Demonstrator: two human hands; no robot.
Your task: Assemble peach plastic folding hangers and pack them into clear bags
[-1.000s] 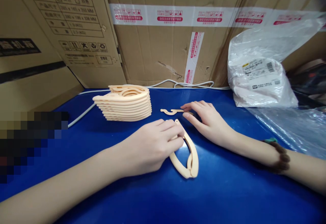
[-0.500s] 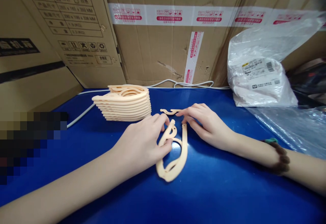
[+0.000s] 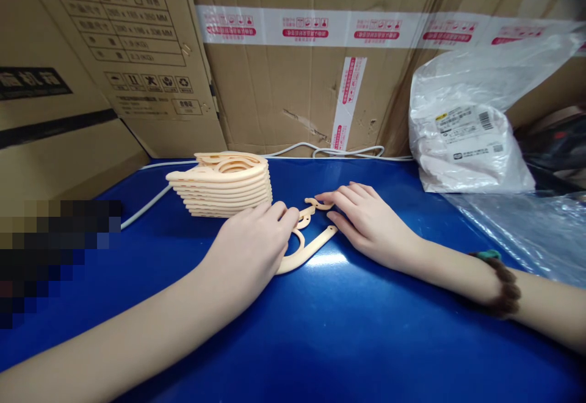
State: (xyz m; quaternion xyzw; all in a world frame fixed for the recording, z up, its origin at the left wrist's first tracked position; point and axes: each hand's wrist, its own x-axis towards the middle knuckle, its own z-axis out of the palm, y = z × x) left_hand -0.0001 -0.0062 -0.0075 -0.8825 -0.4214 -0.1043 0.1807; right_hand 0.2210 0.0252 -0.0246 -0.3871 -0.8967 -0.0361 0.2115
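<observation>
A cream plastic folding hanger [image 3: 311, 250] lies folded on the blue table, its two arm ends pointing to the far right. My left hand [image 3: 256, 244] is closed over its left side and hides much of it. A small separate cream hook [image 3: 312, 202] sits at the hanger's far end, close to or touching its upper arm. My right hand [image 3: 366, 220] has fingertips closed about the hook's right end, the thumb near the hanger's lower arm tip. Behind my left hand stands a neat stack of folded hangers [image 3: 220, 186].
Cardboard boxes [image 3: 274, 85] wall off the table's far side and left. A white cable [image 3: 297, 145] runs along their foot. At the back right sits a white plastic bag [image 3: 467, 140], with clear plastic film [image 3: 526, 232] in front of it.
My left hand has turned the hanger clockwise, so its ends now point far right instead of straight away. The hook has shifted right and turned beside my right fingers. The stack is unchanged.
</observation>
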